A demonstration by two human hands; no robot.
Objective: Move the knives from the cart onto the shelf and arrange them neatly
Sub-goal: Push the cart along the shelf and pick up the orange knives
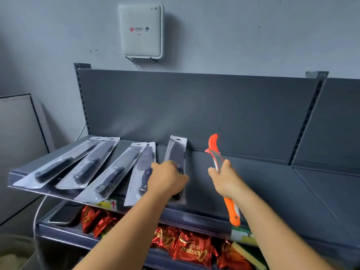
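Several knives in clear blister packs (pixel 109 166) lie side by side on the left half of the dark grey shelf (pixel 272 184), handles toward me. My left hand (pixel 167 180) grips another packed black-handled knife (pixel 176 152) just right of that row, its tip near the shelf's back panel. My right hand (pixel 224 178) holds an orange knife with a red blade guard (pixel 213 147) by its middle, above the shelf's open right part. The cart is out of view.
A white box (pixel 141 31) hangs on the wall above the shelf's back panel (pixel 214 106). Red snack bags (pixel 191 248) fill the lower shelf. A second shelf section (pixel 331 172) adjoins on the right. A grey panel (pixel 17 133) stands at the left.
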